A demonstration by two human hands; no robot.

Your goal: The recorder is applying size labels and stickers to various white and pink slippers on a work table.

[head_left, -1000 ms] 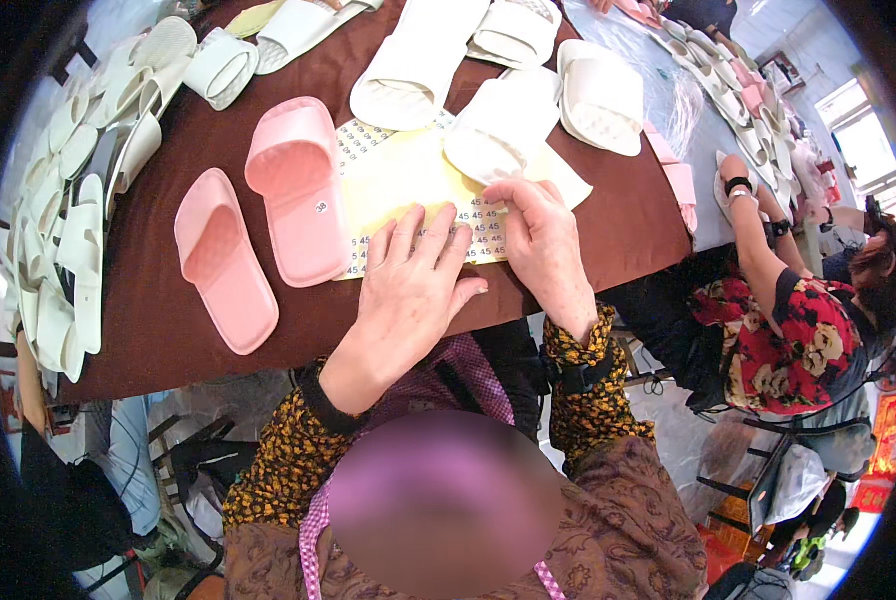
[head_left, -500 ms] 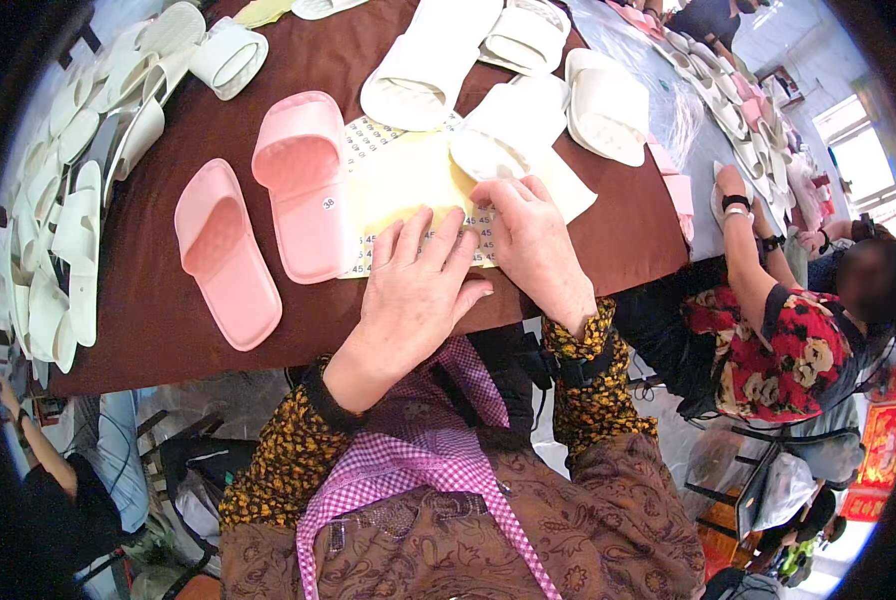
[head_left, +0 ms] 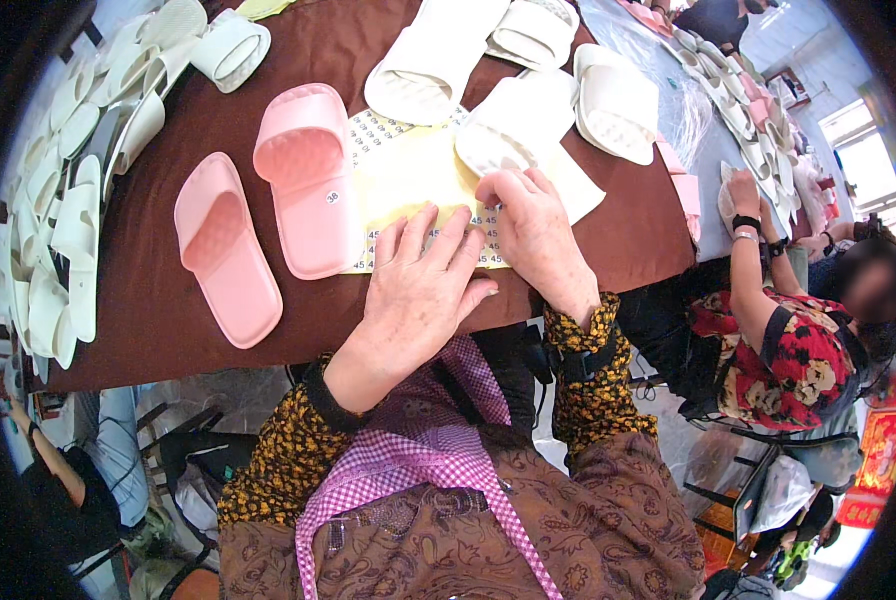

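Observation:
A yellowish sheet of small printed stickers (head_left: 408,175) lies on the brown cloth. My left hand (head_left: 418,290) rests flat on its near part, fingers stretched out. Over the sheet's right part, my right hand (head_left: 543,235) has its fingers bent together in a pinch; whatever is between the fingertips is hidden. Left of the sheet is a pink slipper (head_left: 313,235) with a round white sticker (head_left: 333,198) on its footbed. A second pink slipper (head_left: 248,305) lies at an angle farther left. One white slipper (head_left: 513,120) overlaps the sheet just beyond my right hand.
More white slippers (head_left: 618,110) lie at the far side. A pile of pale slippers (head_left: 73,225) fills the table's left edge. The brown tablecloth (head_left: 128,330) ends just before my body. At right, another person (head_left: 768,330) handles slippers at the adjoining table.
My right hand's fingers have curled a little more over the sheet. My left hand stays in place. The view has shifted slightly, and the person at right has moved their hands.

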